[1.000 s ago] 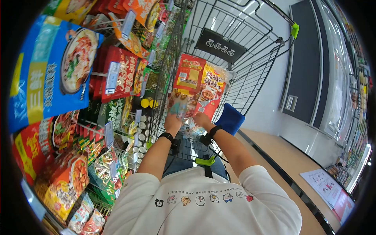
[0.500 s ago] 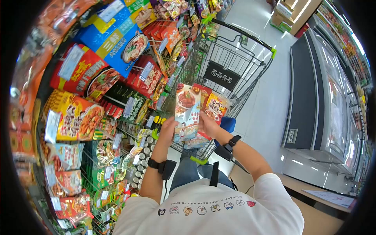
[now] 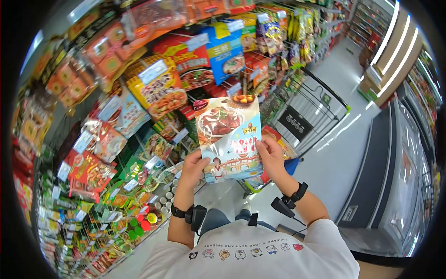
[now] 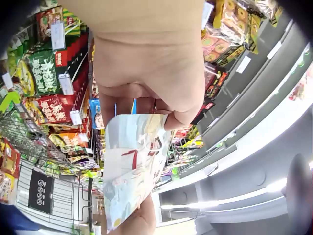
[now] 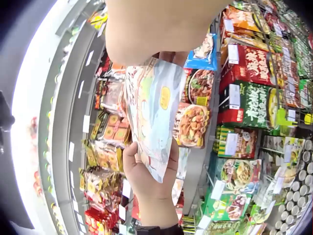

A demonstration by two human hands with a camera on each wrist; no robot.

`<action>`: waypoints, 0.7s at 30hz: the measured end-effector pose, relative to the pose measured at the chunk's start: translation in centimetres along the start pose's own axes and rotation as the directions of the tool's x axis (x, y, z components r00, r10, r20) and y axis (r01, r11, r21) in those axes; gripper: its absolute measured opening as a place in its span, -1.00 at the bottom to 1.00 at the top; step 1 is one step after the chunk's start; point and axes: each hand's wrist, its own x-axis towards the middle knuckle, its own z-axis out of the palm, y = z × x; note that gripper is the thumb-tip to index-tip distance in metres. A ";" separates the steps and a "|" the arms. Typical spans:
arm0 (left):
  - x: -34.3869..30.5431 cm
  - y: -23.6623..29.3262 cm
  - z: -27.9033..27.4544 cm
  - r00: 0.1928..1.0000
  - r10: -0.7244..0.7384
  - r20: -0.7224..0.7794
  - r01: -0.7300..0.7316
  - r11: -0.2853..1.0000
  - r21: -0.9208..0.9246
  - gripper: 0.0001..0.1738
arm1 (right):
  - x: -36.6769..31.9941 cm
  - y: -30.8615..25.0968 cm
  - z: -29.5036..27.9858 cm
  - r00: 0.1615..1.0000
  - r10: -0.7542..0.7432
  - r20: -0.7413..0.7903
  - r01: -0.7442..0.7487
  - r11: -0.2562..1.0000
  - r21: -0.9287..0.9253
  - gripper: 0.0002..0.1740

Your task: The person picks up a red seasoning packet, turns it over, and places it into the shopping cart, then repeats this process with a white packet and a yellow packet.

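Note:
A flat food packet, printed with a bowl of meat on top and a figure by a building below, is held upright before the chest. My left hand pinches its lower left edge, thumb on the printed face. At the right edge my right hand grips it the same way, thumb in front and fingers behind. In the left wrist view the packet is seen at a slant below the left hand. The right wrist view shows the packet between both hands.
Shelves of hanging packets, among them a blue one and a yellow one, fill the left. A shopping cart with packets inside stands ahead right. Beyond it is a freezer cabinet. Jars stand low on the left.
Both hands have lifted the packet up from over the cart, closer to the body. The view has swung left toward the shelves, and the cart now sits farther right.

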 end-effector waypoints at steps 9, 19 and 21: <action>-9.0 6.4 -8.0 0.994 0.035 -0.106 -0.024 0.995 0.098 -0.75 | -1.6 -0.9 12.8 0.974 -0.199 0.105 0.195 0.980 0.050 -0.86; -17.8 8.7 -17.6 0.970 0.041 -0.241 -0.046 0.999 -0.016 -0.77 | -6.1 1.6 26.7 0.969 -0.159 0.191 0.149 0.987 0.067 -0.88; -18.9 8.3 -19.0 0.962 0.034 -0.270 -0.049 0.998 -0.050 -0.75 | -6.7 2.8 28.5 0.972 -0.155 0.176 0.143 0.987 0.080 -0.89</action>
